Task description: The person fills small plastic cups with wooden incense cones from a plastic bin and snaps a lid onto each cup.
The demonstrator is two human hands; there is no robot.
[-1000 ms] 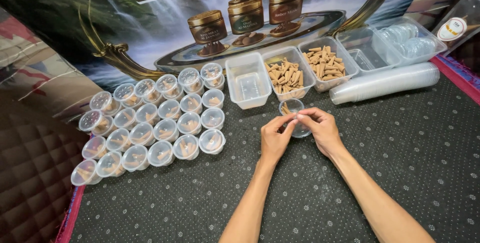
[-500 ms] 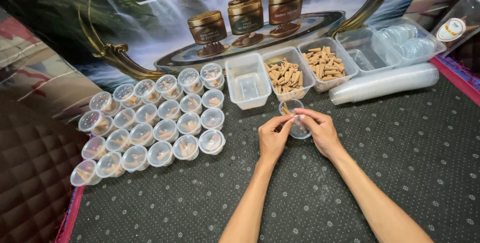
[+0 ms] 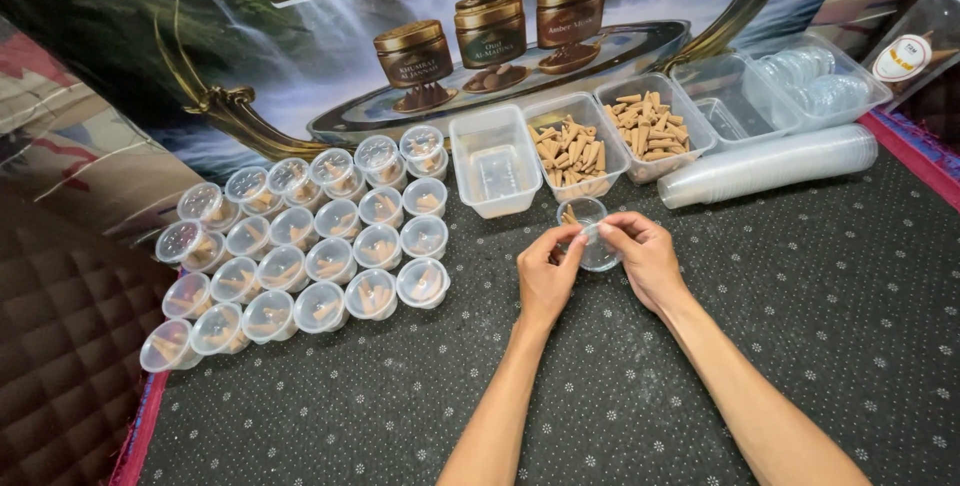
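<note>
I've got both hands, left hand and right hand, pinching a clear lid beside the small cup, mid-counter.

Printed banner: upright behind the black mat, green waterfall scene, gold lettering, three brown-and-gold jars pictured. Clear packet: beyond the mat's far right corner, bearing a round white label.

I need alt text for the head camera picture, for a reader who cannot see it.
Two bare hands, left hand and right hand, hold a small clear cup with its lid above a dark dotted mat. To the left lie rows of closed filled cups; behind stand trays of brown cones and a stack of lids.
</note>
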